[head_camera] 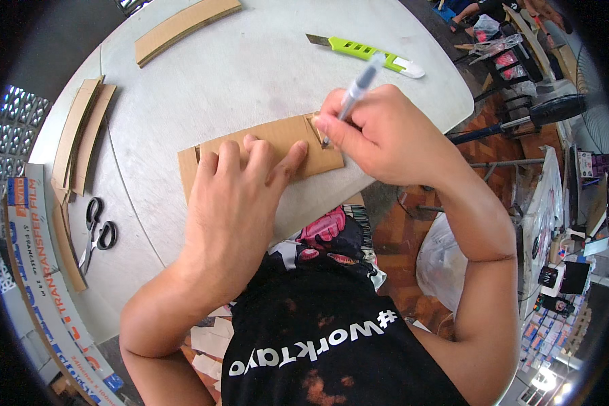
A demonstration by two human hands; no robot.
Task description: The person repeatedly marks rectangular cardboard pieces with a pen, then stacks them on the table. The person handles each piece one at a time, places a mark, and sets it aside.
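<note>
A flat strip of brown cardboard [279, 134] lies at the table's near edge. My left hand [238, 188] presses down on it with spread fingertips, gripping nothing. In my right hand [380, 132] is a pen [358, 89] with a clear, greyish barrel, its tip touching the strip near the right end. A narrow cardboard piece [314, 129] seems to lie under my right fingertips; its exact shape is partly hidden. Beyond my right hand rests a green and white utility knife [365, 53], blade out and pointing left.
Cardboard strips lie at the far edge [188, 28] and left side [78, 137] of the white table [213, 86]. Black-handled scissors [99, 231] rest near the left strips. A long printed box [45, 284] stands along the left. Another person's arm and leg show at upper right.
</note>
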